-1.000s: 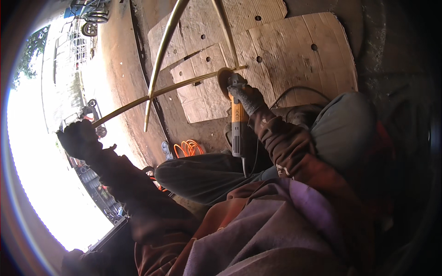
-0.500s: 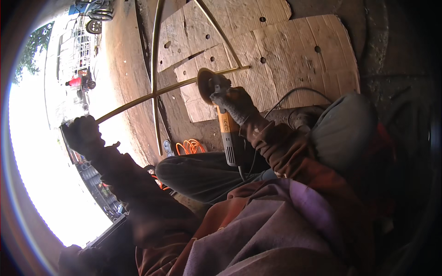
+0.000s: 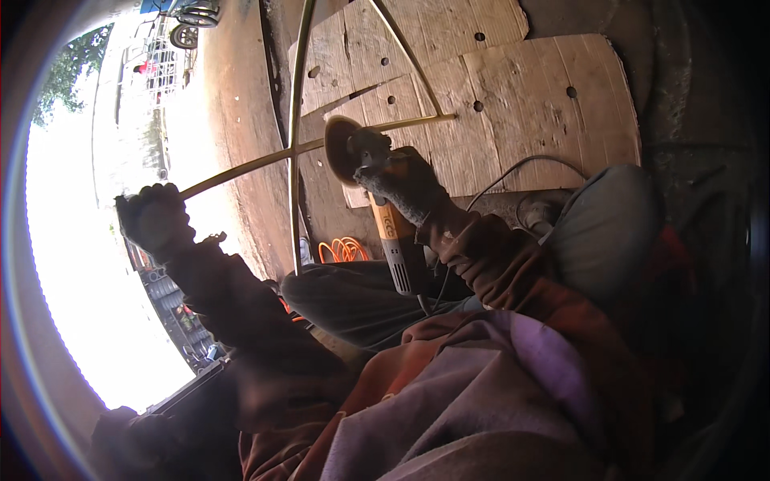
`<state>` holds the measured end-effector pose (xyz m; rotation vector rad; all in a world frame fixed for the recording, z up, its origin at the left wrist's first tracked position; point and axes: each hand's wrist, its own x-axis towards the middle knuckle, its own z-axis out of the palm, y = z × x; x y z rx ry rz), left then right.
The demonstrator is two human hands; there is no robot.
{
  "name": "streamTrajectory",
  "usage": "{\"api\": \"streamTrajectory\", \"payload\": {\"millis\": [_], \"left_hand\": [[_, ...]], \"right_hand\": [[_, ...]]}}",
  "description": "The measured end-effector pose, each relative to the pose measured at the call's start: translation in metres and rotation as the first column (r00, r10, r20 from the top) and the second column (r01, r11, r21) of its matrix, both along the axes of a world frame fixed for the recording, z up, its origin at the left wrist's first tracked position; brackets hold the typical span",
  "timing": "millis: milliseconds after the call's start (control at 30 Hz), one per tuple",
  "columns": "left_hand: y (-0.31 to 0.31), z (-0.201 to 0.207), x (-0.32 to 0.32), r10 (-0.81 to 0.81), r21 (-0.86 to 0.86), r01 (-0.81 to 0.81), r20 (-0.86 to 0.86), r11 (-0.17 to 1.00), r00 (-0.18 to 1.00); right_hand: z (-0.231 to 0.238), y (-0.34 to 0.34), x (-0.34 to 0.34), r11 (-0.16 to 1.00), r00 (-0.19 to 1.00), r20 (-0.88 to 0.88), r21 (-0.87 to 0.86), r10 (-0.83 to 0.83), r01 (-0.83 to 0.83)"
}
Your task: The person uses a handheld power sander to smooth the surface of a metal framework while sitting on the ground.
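My left hand (image 3: 156, 220), gloved, is closed round the left end of a brass-coloured metal tube (image 3: 245, 168). This tube belongs to a frame; a long upright tube (image 3: 297, 88) crosses it, and a slanting tube (image 3: 405, 54) meets its right end. In my gloved right hand (image 3: 405, 180) is an angle grinder (image 3: 393, 232) with a yellow and dark body, gripped near its head. Its round brownish disc (image 3: 340, 152) is at the cross tube, just right of the crossing. Whether disc and tube touch, I cannot tell.
Worn cardboard sheets (image 3: 545, 120) with holes lie under the frame's right part. A dark power cable (image 3: 513, 160) loops near my right knee. Coiled orange hose (image 3: 345, 250) lies by my other leg (image 3: 345, 301). A bicycle-like wheel (image 3: 184, 36) stands at the far left.
The grinder and my right hand have moved left along the tube, closer to the crossing. The whole view has shifted slightly. A red shape in the bright yard is now farther off.
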<state>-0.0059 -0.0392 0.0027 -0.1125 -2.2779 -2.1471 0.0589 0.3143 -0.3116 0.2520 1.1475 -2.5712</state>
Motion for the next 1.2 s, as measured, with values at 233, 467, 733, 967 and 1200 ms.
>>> {"api": "streamTrajectory", "payload": {"millis": [233,467,733,967,1200], "left_hand": [[0.059,-0.002,0.005,0.101,-0.769,-0.244,-0.230,0.591,0.968],[0.137,-0.004,0.002,-0.100,0.105,-0.087,-0.120,-0.991,0.988],[0.142,-0.009,0.002,-0.010,0.026,-0.008,-0.100,-1.000,0.995],[0.096,-0.019,0.011,-0.094,-0.042,-0.102,-0.149,-0.994,0.984],[0.110,-0.015,0.010,-0.083,-0.025,-0.090,-0.191,-0.996,0.978]], "right_hand": [[-0.076,0.037,-0.010,0.990,0.964,0.238,-0.108,0.118,-0.094],[-0.008,0.027,-0.006,0.986,0.988,-0.056,-0.072,0.147,-0.151],[-0.086,0.037,-0.015,0.998,0.957,0.284,-0.013,0.057,-0.056],[-0.025,0.029,-0.014,0.974,0.973,-0.084,0.093,0.215,-0.207],[-0.068,0.037,-0.018,0.978,0.953,0.263,-0.183,0.147,-0.101]]}}
